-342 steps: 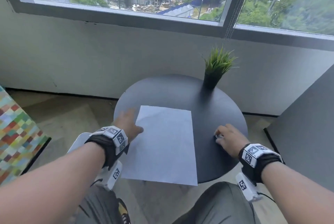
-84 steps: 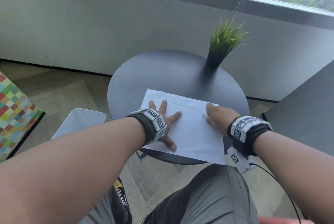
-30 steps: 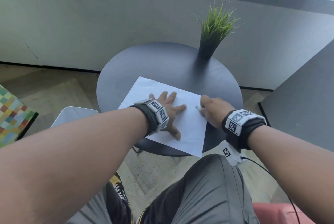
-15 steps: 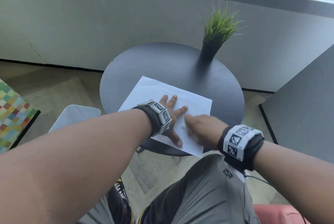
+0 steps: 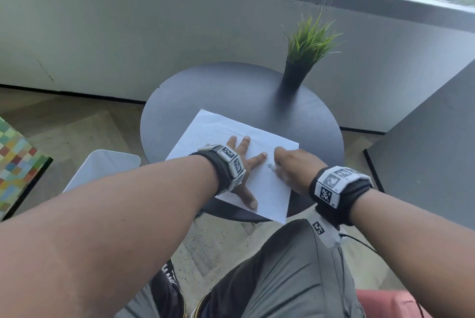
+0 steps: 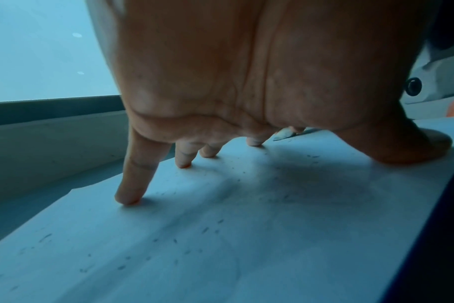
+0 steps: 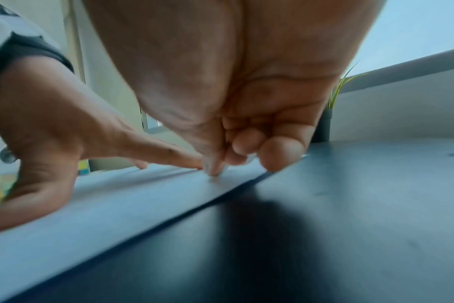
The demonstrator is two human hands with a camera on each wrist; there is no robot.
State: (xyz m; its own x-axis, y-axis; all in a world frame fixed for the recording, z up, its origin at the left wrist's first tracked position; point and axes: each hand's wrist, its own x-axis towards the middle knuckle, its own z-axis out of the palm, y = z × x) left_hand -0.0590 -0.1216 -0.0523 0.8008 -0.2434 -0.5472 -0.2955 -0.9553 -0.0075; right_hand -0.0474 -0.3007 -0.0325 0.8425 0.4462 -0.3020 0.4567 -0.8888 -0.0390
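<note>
On one paper sheet (image 5: 218,130), the left hand (image 5: 246,161) lies splayed flat, the right hand (image 5: 290,166) pinches one small pale object (image 5: 271,166).

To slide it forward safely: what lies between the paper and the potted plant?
Only bare dark tabletop lies between paper and potted plant; the head view shows it.

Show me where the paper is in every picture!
Head: the paper lies mid-picture on the table, under the left hand.
Left wrist: the paper fills the lower half, under the fingers.
Right wrist: the paper is the pale strip from lower left to the middle.
Shared landmark: the left hand, pressing on it in all three.
</note>
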